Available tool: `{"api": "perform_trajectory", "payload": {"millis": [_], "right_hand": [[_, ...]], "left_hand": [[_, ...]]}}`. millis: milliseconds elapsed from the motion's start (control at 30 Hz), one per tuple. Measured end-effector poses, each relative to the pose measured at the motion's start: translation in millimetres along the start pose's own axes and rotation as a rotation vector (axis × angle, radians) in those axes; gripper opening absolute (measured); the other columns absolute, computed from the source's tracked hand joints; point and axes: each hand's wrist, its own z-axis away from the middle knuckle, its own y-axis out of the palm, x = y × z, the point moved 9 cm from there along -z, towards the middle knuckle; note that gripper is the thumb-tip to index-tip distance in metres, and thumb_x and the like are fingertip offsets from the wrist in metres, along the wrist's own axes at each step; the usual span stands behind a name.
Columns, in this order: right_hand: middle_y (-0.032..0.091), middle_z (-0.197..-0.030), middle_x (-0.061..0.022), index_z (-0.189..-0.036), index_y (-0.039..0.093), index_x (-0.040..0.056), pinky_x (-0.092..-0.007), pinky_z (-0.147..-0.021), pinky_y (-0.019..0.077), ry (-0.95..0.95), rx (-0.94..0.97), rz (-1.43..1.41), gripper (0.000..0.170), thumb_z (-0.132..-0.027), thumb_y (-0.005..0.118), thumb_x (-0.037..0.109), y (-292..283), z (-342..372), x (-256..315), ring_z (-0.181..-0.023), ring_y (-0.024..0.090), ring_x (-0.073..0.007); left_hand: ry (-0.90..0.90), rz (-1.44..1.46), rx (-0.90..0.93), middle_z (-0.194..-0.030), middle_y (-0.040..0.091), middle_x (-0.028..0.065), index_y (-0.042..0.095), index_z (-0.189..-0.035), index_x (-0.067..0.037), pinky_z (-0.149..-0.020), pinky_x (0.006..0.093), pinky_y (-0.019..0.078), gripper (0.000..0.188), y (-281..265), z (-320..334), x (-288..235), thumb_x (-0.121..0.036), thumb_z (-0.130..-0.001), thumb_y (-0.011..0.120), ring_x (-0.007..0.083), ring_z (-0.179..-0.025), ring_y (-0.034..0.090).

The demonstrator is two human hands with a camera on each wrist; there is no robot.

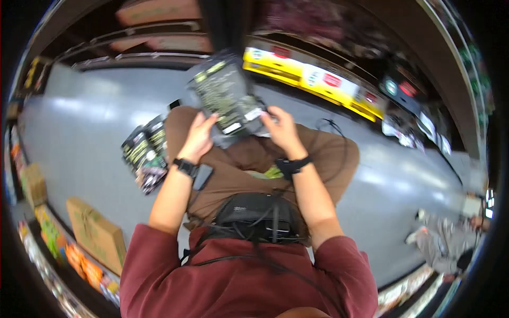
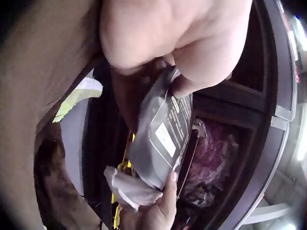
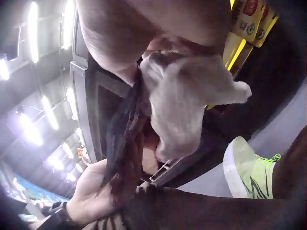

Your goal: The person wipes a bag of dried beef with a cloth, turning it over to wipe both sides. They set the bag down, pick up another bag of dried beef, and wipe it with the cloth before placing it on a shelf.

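A black plastic packet [image 1: 225,95] with yellow-green print and white labels is held up over the crossed legs. The left hand [image 1: 200,137] pinches its near left edge, thumb on the printed face. At the near right corner the right hand [image 1: 282,129] grips it, thumb beside a white label. A crumpled white cloth [image 3: 180,96] is bunched in the right hand too, hanging behind the packet's corner. In the left wrist view the packet [image 2: 165,134] appears nearly edge-on between both hands.
Similar black packets [image 1: 140,148] lie on the grey floor left of the knee. Shelving with yellow boxes [image 1: 328,85] stands ahead. A cardboard box [image 1: 95,230] is at lower left, and another person [image 1: 445,238] is at right. A black waist bag [image 1: 257,214] with cables sits on the lap.
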Motion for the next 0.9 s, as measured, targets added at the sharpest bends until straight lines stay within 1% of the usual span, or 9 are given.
{"api": "perform_trajectory", "payload": {"millis": [200,267,300,367,400,467,567,733,900], "right_hand": [[0.067,-0.088,-0.0141,-0.094,0.065,-0.0015,-0.0325,-0.071,0.0503,-0.108,-0.297,-0.035,0.014,-0.088,0.068,0.010,-34.2,3.7,57.2,-0.079,0.066,-0.0254],[0.068,-0.094,-0.0142,-0.093,0.066,-0.0008,-0.0352,-0.074,0.0527,-0.368,-0.352,0.051,0.015,-0.080,0.069,0.005,-36.5,10.3,86.7,-0.086,0.067,-0.0308],[0.069,-0.098,-0.0123,-0.096,0.067,0.0019,-0.0372,-0.078,0.0544,-0.409,-0.284,0.095,0.024,-0.072,0.070,0.002,-25.5,12.8,90.5,-0.092,0.067,-0.0322],[0.068,-0.101,-0.0094,-0.099,0.068,0.0054,-0.0366,-0.077,0.0555,-0.527,-0.095,0.251,0.029,-0.069,0.070,0.002,6.0,25.4,104.2,-0.094,0.066,-0.0303],[0.068,-0.104,-0.0061,-0.101,0.068,0.0083,-0.0374,-0.080,0.0552,-0.608,0.016,0.302,0.032,-0.069,0.071,0.004,25.2,34.2,107.3,-0.099,0.065,-0.0270],[0.068,-0.106,-0.0063,-0.102,0.068,0.0080,-0.0380,-0.083,0.0543,-0.669,0.102,0.294,0.033,-0.069,0.073,0.004,48.3,45.6,112.1,-0.101,0.064,-0.0262],[0.065,-0.114,-0.0065,-0.105,0.068,0.0072,-0.0422,-0.096,0.0489,-0.708,0.274,0.323,0.035,-0.071,0.074,0.011,76.4,51.0,114.9,-0.111,0.060,-0.0264],[0.055,-0.135,-0.0085,-0.124,0.060,0.0081,-0.0574,-0.118,0.0197,-0.601,0.348,0.520,0.052,-0.082,0.072,0.035,84.2,47.4,108.9,-0.139,0.040,-0.0284],[0.032,-0.155,-0.0194,-0.145,0.037,-0.0039,-0.0559,-0.119,0.0122,-0.386,0.145,0.689,0.075,-0.088,0.063,0.038,56.2,20.4,84.6,-0.146,0.026,-0.0346]], "left_hand": [[-0.123,-0.186,0.048,-0.133,0.055,0.0128,0.032,-0.146,-0.009,-0.102,0.0468,0.0467,0.051,12.3,0.2,5.5,-0.017,-0.101,0.053,0.0276,-0.122,0.055],[-0.125,-0.208,0.115,-0.140,0.050,0.0163,0.022,-0.154,-0.010,-0.104,0.0508,0.0448,0.065,26.1,3.4,3.2,-0.035,-0.102,0.052,0.0335,-0.124,0.053],[-0.126,-0.212,0.113,-0.140,0.050,0.0163,0.022,-0.154,-0.010,-0.104,0.0508,0.0448,0.065,22.2,1.2,5.2,-0.035,-0.102,0.052,0.0335,-0.124,0.053],[-0.277,0.237,0.389,-0.143,0.048,0.0191,0.031,-0.148,-0.009,-0.104,0.0532,0.0443,0.066,37.1,7.2,11.5,-0.048,-0.099,0.053,0.0332,-0.128,0.051],[-0.288,0.164,0.335,-0.137,0.052,0.0185,0.038,-0.142,-0.008,-0.102,0.0564,0.0447,0.070,41.1,10.1,8.3,-0.060,-0.096,0.050,0.0335,-0.123,0.054],[-0.320,0.254,0.269,-0.130,0.057,0.0147,0.044,-0.136,-0.009,-0.099,0.0513,0.0475,0.048,11.1,1.4,26.5,-0.038,-0.099,0.054,0.0310,-0.117,0.058],[-0.191,0.164,0.123,-0.127,0.060,0.0115,0.046,-0.135,-0.009,-0.098,0.0414,0.0491,0.038,19.1,3.7,6.7,-0.010,-0.098,0.056,0.0259,-0.114,0.059],[-0.043,0.127,0.030,-0.128,0.059,0.0105,0.044,-0.136,-0.007,-0.098,0.0361,0.0492,0.038,10.5,-2.6,-0.6,0.001,-0.099,0.046,0.0209,-0.114,0.059],[0.001,0.159,0.027,-0.130,0.058,0.0117,0.044,-0.134,-0.005,-0.101,0.0389,0.0497,0.035,10.5,-3.7,-5.6,0.000,-0.099,0.046,0.0227,-0.116,0.060]]}}
